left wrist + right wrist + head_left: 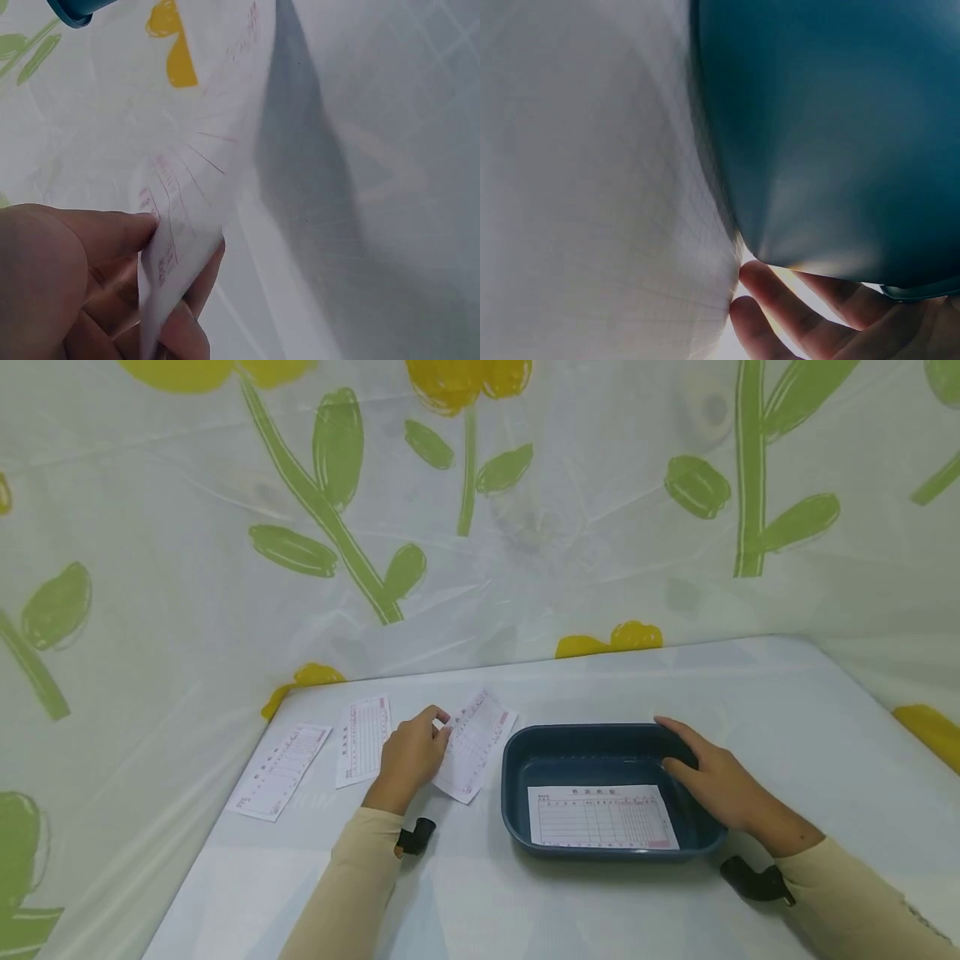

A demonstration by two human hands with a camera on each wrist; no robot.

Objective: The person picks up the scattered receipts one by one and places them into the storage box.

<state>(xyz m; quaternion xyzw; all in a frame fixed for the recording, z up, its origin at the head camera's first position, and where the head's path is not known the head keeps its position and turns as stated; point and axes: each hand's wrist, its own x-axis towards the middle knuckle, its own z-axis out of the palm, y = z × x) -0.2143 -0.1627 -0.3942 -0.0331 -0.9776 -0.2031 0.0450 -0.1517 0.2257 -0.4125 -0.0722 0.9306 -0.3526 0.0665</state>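
My left hand pinches a printed paper form between thumb and fingers. In the left wrist view the held form bends upward and casts a shadow on the table. My right hand grips the right end of a dark blue plastic basin, thumb over the rim and fingers along the outside. Those fingers show behind the basin's wall in the right wrist view. Flat inside the basin lies another printed form.
Two more forms lie left of my left hand: an upright one close by and a slanted one farther left. Behind the white table hangs a curtain printed with flowers.
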